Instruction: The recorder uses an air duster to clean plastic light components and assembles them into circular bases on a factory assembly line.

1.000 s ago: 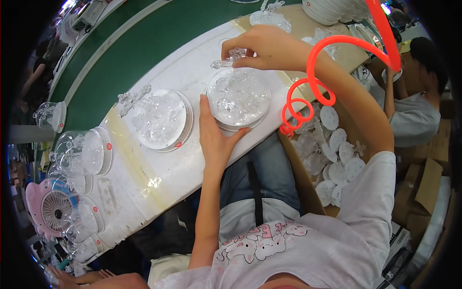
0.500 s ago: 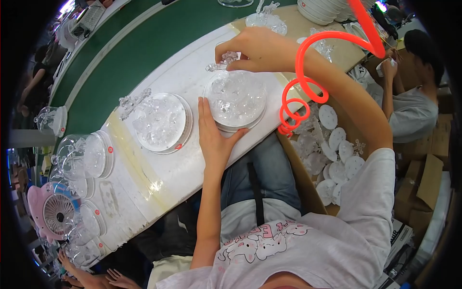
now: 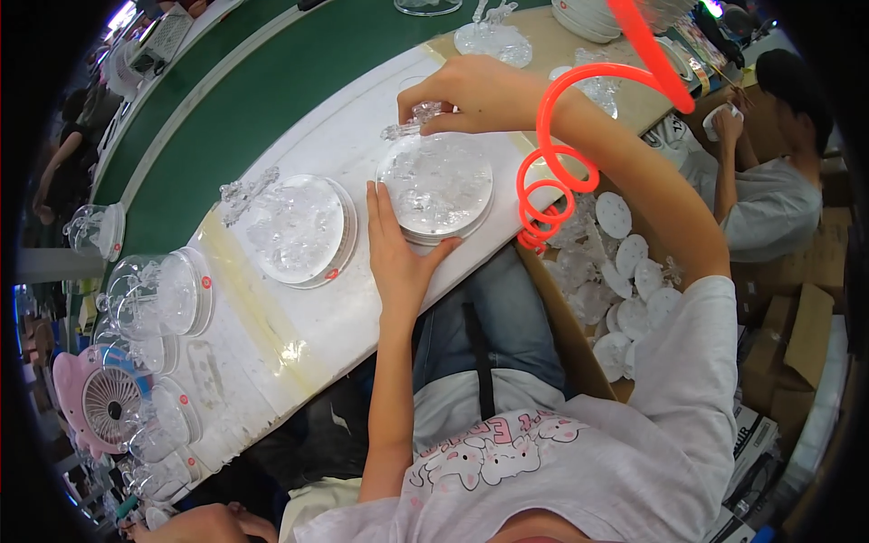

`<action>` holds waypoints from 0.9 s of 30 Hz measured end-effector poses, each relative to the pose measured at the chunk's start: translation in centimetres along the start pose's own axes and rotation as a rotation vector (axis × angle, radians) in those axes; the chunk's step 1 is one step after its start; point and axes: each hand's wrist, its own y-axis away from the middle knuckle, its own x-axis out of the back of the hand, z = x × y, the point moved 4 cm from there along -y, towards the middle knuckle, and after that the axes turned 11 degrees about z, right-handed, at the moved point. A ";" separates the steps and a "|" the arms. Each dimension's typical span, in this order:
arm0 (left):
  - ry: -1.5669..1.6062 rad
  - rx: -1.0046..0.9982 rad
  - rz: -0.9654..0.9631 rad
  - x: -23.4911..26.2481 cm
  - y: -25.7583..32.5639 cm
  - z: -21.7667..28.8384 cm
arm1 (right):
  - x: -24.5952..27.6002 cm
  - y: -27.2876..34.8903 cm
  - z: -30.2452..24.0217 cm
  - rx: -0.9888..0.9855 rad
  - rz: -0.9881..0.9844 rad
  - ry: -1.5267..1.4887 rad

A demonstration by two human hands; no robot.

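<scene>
A round white base (image 3: 453, 221) carrying clear crystal-like plastic pieces lies on the white worktop in front of me. My left hand (image 3: 398, 262) rests against its near left rim, fingers stretched and thumb spread apart. At the base's far edge, my right hand (image 3: 466, 95) pinches a clear plastic ornament (image 3: 400, 131) that has a knobbly top. My fingers partly hide that ornament, and I cannot tell whether it touches the base. To the left sits a second round base (image 3: 301, 231) with similar clear pieces, a branched clear piece (image 3: 244, 195) at its far left edge.
A red coiled hose (image 3: 548, 149) hangs across my right forearm. Domed clear ornaments (image 3: 149, 294) and a pink fan (image 3: 104, 398) line the left end. A green belt (image 3: 272, 100) runs behind the worktop (image 3: 344, 335). A carton of white discs (image 3: 615, 217) stands right; co-workers sit nearby.
The view has shifted slightly. Both my hands keep nearly the same place on the base and ornament. At lower left, another person's hands and arm have moved.
</scene>
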 end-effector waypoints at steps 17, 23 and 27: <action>-0.162 -0.016 0.047 0.7 -1.8 -1.7 | 10.0 18.7 8.4 -0.777 0.632 -0.522; -0.183 0.061 0.086 3.9 -1.8 -3.8 | 7.0 26.5 7.9 -0.923 0.639 -0.569; -0.167 0.129 0.123 5.3 -1.1 -5.9 | 6.7 27.2 9.6 -0.955 0.711 -0.564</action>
